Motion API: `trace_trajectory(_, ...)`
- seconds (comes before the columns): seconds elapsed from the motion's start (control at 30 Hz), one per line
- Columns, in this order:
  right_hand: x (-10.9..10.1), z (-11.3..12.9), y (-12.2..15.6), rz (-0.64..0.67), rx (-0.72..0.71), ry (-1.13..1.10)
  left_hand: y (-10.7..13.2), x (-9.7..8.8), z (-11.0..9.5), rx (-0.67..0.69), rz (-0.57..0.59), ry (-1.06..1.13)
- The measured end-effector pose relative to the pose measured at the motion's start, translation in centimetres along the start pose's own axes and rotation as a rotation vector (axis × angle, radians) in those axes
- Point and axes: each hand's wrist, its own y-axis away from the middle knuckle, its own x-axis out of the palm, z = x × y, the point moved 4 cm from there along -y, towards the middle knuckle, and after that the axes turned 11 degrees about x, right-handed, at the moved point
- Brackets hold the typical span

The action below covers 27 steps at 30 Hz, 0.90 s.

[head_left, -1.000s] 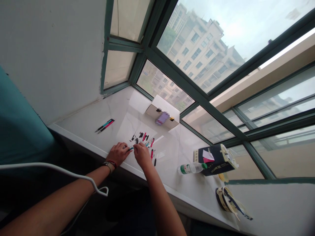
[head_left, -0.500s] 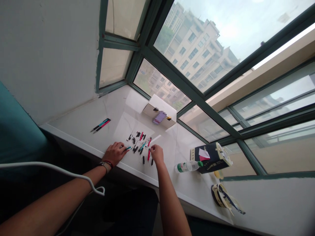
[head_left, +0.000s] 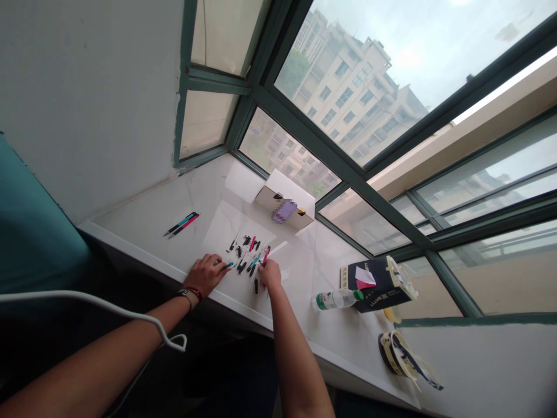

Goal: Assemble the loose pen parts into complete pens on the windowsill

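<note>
My left hand (head_left: 203, 274) rests at the front edge of the white counter. Its fingers are closed on a teal pen barrel (head_left: 228, 265), whose end sticks out to the right. My right hand (head_left: 270, 274) is low over the right side of a spread of pen parts. Its fingertips are pinched together, and whatever is between them is hidden. Around the hands lie several black pen pieces (head_left: 242, 267), a red barrel (head_left: 252, 242), another teal piece (head_left: 255, 262) and thin clear or white tubes. Another red piece (head_left: 267, 254) lies just beyond my right fingers.
Two whole pens (head_left: 181, 224), teal and red, lie to the left. A white box (head_left: 292, 194) stands by the window. On the right are a green-capped bottle (head_left: 335, 299), a dark carton (head_left: 378, 284) and a cream, dark-banded object (head_left: 398, 354). A white cable (head_left: 87, 303) crosses at lower left.
My right hand has moved slightly left, over the pen parts, and now covers a red barrel. My left hand keeps its hold on the teal barrel. The view has shifted a little.
</note>
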Motion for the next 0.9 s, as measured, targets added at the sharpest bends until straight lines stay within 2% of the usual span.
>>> trace_trajectory(0.17,-0.3,-0.7,0.4,-0.064,0.003,-0.081,0.0,0.0,0.1,0.004,0.001,-0.008)
trace_trajectory(0.27,-0.7,-1.4,0.9,-0.089,0.012,-0.295,0.0,0.0,0.1,0.005,0.000,-0.011)
trace_trajectory(0.37,-0.9,-1.6,1.4,-0.049,-0.024,-0.479,0.0,0.1,0.1,0.004,-0.008,-0.009)
trace_trajectory(0.53,-1.1,-1.2,1.8,-0.097,-0.058,-0.334,0.1,0.2,0.1,-0.001,-0.028,0.010)
trace_trajectory(0.67,-0.9,0.3,2.7,-0.145,-0.128,-0.243,0.1,0.3,0.1,0.006,-0.012,-0.014)
trace_trajectory(0.8,-0.2,3.0,4.1,-0.092,-0.258,-0.210,0.1,0.1,0.0,0.007,-0.005,-0.028)
trace_trajectory(0.9,-0.1,5.3,4.0,-0.083,-0.336,-0.224,0.0,0.0,-0.1,0.011,-0.003,-0.021)
